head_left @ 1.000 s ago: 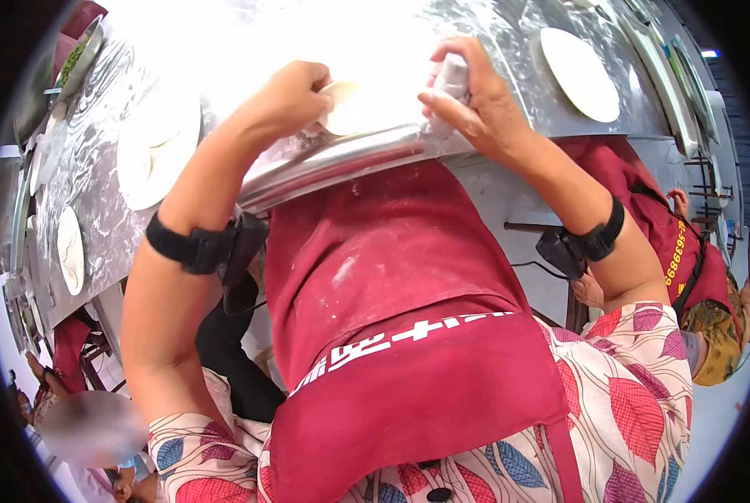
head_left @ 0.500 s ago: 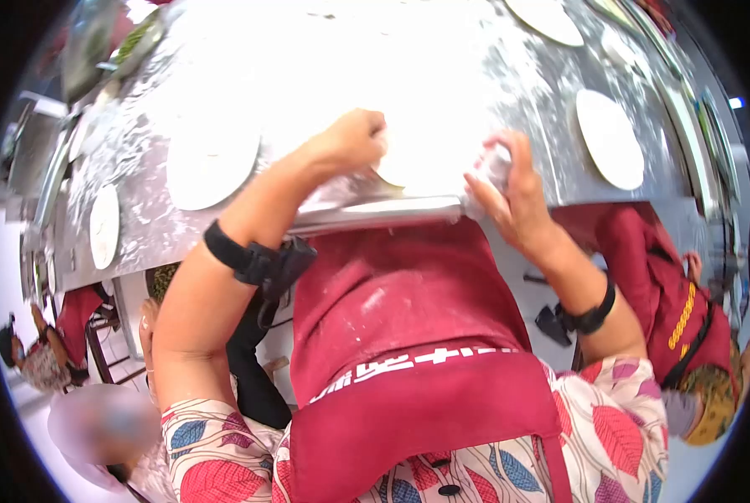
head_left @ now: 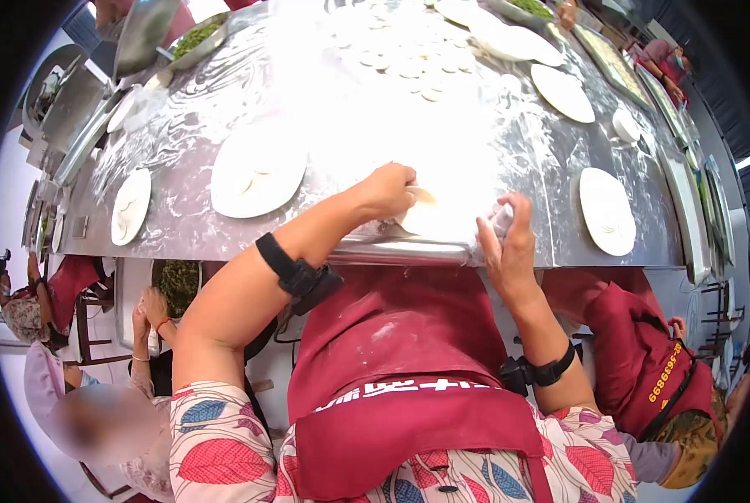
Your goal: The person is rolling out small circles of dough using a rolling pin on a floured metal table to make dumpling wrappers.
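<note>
Pinching the edge of a thin piece of dough (head_left: 423,220), the left hand (head_left: 392,191) is holding its fingers tightly curled, with hardly any gap between them and the thumb. The dough is lying at the near edge of the worktop (head_left: 178,214), in front of the person and between the two hands. It is looking pale cream and smooth, with a rounded outline; its rim beside the left hand is standing up a little and showing a yellower tint, while glare is washing out the far side and hiding its full shape. The right hand (head_left: 509,239) is gripping a grey-white rod (head_left: 501,220) with half-bent fingers and thumb, which are hiding most of it. Flour (head_left: 186,138) is streaking the metal surface in white swirls. Beyond the left forearm, a large white plate (head_left: 228,191) is carrying pale folded pieces, and farther right an oval plate (head_left: 597,191) is bearing similar ones. Small dough rounds (head_left: 425,69) are lying scattered at the far middle.
</note>
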A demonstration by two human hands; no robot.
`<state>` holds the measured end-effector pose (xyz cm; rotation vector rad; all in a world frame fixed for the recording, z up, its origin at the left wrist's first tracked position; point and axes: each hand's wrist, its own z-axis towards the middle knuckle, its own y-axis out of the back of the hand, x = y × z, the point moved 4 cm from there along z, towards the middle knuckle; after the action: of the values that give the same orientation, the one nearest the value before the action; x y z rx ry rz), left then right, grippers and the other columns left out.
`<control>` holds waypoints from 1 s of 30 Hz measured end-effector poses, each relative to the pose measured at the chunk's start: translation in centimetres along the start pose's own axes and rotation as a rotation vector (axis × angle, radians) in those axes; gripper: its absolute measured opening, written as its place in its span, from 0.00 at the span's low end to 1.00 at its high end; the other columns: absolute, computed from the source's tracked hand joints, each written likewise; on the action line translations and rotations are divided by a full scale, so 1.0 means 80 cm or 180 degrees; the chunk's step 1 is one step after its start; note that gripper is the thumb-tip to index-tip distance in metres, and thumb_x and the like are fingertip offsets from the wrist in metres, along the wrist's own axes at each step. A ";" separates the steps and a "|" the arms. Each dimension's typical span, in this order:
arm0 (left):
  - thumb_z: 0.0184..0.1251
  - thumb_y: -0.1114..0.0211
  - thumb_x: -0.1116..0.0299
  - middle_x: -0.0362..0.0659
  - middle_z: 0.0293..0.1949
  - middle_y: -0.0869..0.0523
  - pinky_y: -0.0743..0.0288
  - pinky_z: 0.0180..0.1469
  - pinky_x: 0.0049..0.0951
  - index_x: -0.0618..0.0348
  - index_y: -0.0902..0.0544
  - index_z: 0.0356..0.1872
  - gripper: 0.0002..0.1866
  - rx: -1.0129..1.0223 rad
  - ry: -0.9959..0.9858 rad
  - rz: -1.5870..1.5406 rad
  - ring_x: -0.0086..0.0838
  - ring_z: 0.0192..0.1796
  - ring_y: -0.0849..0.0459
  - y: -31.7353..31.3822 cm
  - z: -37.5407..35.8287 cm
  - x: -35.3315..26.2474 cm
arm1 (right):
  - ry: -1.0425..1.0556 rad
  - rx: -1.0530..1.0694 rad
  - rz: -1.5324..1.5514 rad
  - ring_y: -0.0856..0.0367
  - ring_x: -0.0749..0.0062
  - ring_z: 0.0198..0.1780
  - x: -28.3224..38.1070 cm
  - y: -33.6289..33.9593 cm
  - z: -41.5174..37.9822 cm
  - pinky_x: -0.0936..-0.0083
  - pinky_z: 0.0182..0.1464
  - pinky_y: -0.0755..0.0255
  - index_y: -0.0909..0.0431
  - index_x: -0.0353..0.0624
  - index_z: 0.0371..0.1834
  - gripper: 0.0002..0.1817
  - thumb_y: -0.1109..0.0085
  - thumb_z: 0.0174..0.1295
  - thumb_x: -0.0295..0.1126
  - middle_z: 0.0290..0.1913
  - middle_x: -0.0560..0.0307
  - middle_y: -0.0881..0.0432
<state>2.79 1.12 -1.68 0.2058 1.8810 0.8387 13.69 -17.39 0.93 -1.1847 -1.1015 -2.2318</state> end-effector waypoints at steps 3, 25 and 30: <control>0.56 0.41 0.74 0.52 0.30 0.16 0.26 0.39 0.32 0.68 0.20 0.36 0.10 0.0057 -0.0016 0.0112 0.34 0.33 0.19 0.004 -0.009 -0.012 | 0.1017 -0.0427 -0.0505 0.25 0.35 0.40 0.002 -0.015 0.050 0.59 0.41 0.30 0.41 0.38 0.53 0.23 0.43 0.57 0.21 0.41 0.35 0.26; 0.55 0.35 0.53 0.55 0.35 0.15 0.25 0.45 0.39 0.62 0.16 0.39 0.20 -0.0508 -0.0074 0.0507 0.46 0.40 0.17 -0.015 0.007 0.012 | 0.1112 -0.0557 -0.1007 0.23 0.39 0.43 -0.014 -0.025 0.063 0.58 0.45 0.30 0.40 0.37 0.57 0.25 0.43 0.56 0.22 0.45 0.36 0.26; 0.52 0.34 0.60 0.50 0.31 0.17 0.28 0.36 0.38 0.60 0.21 0.31 0.13 -0.0619 -0.0507 0.0498 0.41 0.35 0.18 -0.021 -0.012 -0.003 | 0.0353 -0.0339 -0.0292 0.22 0.62 0.29 -0.014 -0.007 0.003 0.70 0.30 0.29 0.40 0.40 0.54 0.21 0.46 0.60 0.21 0.36 0.46 0.26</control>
<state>2.48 -0.69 -2.38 0.2929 1.6390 1.0737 14.13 -16.87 -0.17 -1.0562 -1.0242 -2.4215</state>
